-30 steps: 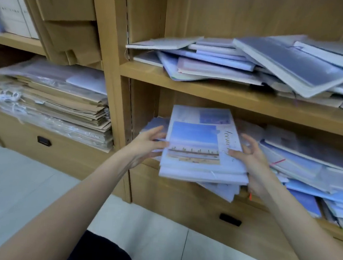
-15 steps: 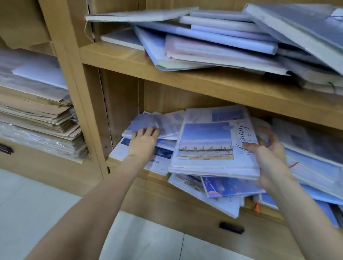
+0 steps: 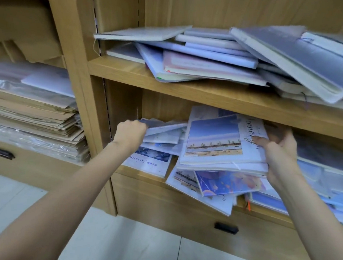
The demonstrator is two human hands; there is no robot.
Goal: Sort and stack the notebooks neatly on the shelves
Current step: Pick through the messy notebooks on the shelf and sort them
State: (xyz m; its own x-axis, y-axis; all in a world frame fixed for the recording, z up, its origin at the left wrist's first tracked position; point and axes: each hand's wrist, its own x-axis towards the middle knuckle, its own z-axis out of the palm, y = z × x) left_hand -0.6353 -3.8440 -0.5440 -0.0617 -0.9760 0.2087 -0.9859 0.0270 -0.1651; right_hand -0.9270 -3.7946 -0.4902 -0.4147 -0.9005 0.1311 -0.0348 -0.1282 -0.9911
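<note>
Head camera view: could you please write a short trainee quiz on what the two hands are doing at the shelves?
1. True or false: the left hand grips notebooks on the lower shelf.
2. Which notebook does the right hand hold? A Butterfly notebook; B Scenery notebook.
3. Fill in: the upper shelf pile looks ____ (neat/untidy).

Key: 1 true; 2 B; 3 untidy.

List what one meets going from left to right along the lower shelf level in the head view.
Stack of brown envelopes → left hand gripping small notebooks → scenery notebook → right hand holding its right edge → pile of blue notebooks.
</note>
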